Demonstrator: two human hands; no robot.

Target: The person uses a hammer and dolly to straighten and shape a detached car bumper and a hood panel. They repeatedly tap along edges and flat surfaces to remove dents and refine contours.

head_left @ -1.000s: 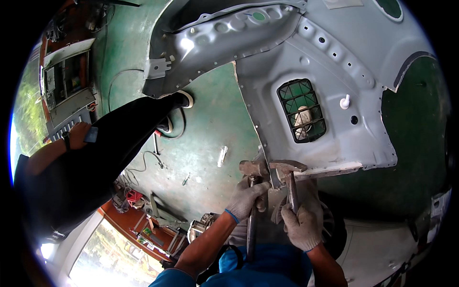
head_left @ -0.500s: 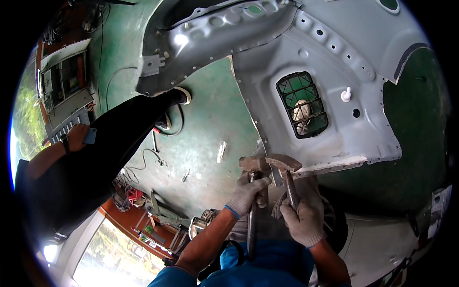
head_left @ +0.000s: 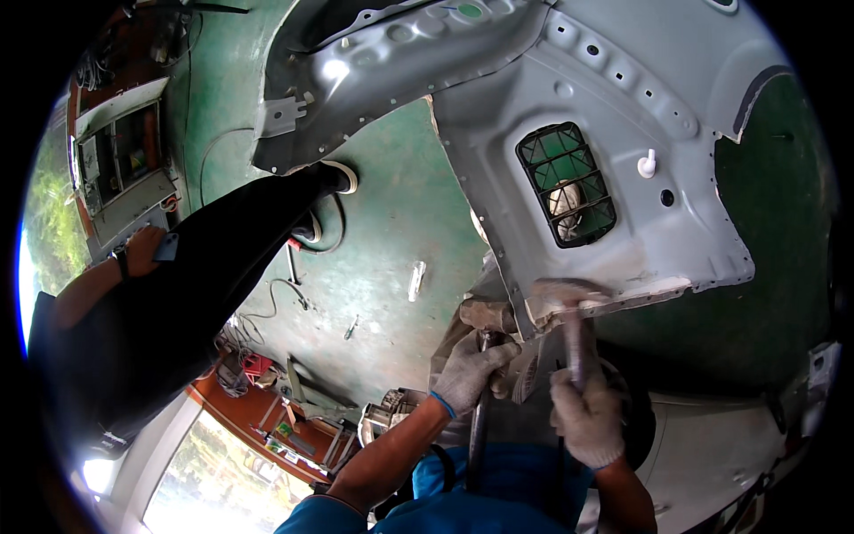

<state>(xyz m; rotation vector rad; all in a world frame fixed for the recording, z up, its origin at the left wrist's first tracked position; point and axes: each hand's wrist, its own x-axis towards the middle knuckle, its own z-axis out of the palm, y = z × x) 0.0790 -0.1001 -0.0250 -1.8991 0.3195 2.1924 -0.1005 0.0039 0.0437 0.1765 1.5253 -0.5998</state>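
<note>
A large grey sheet-metal panel (head_left: 640, 240), with a black grille in its rectangular opening, fills the upper right. My gloved left hand (head_left: 471, 374) is closed on a long-handled hammer (head_left: 485, 314), whose block head sits at the lower left corner of the panel. My gloved right hand (head_left: 583, 414) grips a second hammer (head_left: 569, 292) by its handle. That hammer's head is blurred over the panel's lower flange, just right of the first head; I cannot tell whether it touches the metal.
Another person (head_left: 124, 338) in dark clothing stands at the left with a phone in one hand. Cables (head_left: 267, 334), loose tools and a red object (head_left: 256, 365) lie on the green floor (head_left: 374, 249). A car body (head_left: 712, 445) with a wheel is at the lower right, orange-brown benches at left and below.
My right hand and its hammer have moved right along the flange and are now blurred. My left hand's hammer has shifted slightly right, and the panel sits a little differently in view.
</note>
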